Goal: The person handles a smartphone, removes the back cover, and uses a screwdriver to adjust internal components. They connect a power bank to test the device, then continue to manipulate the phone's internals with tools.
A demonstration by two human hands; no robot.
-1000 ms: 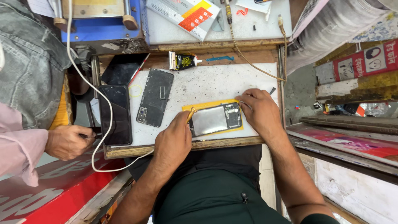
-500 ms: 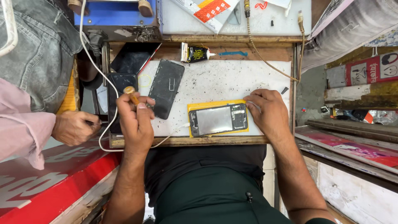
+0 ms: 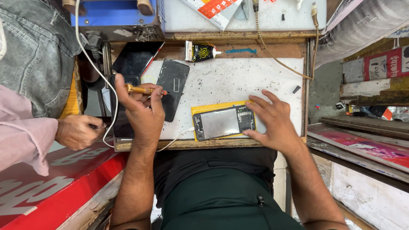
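Note:
An opened phone [image 3: 223,122] lies face down on a yellow pad [image 3: 203,108] at the near edge of a white work mat [image 3: 238,79]. My right hand [image 3: 275,121] rests flat on the mat, fingers spread, touching the phone's right end. My left hand [image 3: 140,111] is over the mat's left edge and grips a small gold-handled screwdriver [image 3: 142,90], held level with its tip pointing right. Just beyond the tip lies a black phone back cover [image 3: 174,87].
Another person's hand [image 3: 76,131] at the left holds a white cable [image 3: 96,68]. A dark phone [image 3: 133,59] and a black glue tube [image 3: 201,52] lie at the back of the mat. A braided cable [image 3: 277,55] crosses the right side. A red counter [image 3: 51,191] sits lower left.
My left hand left the phone, went to the left edge of the mat and picked up the screwdriver. My right hand slid off the phone's top to its right end.

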